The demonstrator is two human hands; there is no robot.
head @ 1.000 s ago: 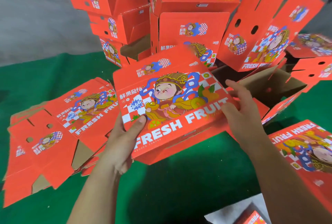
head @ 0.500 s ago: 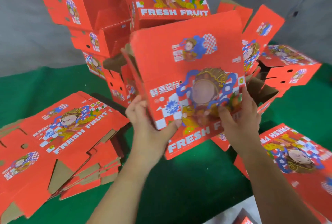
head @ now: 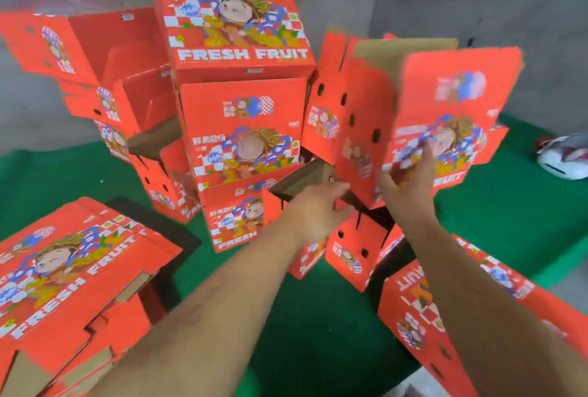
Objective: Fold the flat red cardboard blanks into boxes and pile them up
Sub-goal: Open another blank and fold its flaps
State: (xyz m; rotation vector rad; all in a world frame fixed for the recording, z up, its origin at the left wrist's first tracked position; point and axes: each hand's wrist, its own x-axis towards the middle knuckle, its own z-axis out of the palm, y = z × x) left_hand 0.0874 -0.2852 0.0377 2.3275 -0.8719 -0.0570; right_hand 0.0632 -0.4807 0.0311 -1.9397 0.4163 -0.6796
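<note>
The right hand [head: 410,186] is raised against the front face of the box [head: 445,123], fingers spread and fairly straight on its printed panel; motion blur keeps me from telling whether any of them curl round an edge. The left hand [head: 315,212] reaches under the box's lower left corner, fingers extended toward a brown flap there; whether its grip closes on anything cannot be told.

The box is folded, tilted and held up in the air, its brown inside showing at the top. It sits just right of the pile [head: 241,104] of finished boxes, touching or nearly touching the pile's right side. The pile stands on green floor covering [head: 302,317], with the tallest stack in the middle and open-sided boxes leaning off its left.

Left of the pile and nearer the camera lies a stack of flat blanks [head: 73,272]. Right of the pile and near the camera, under the right forearm, lies another red box [head: 410,317]. Far right of the pile, on the green, rests a white object [head: 563,158], too blurred to name.
</note>
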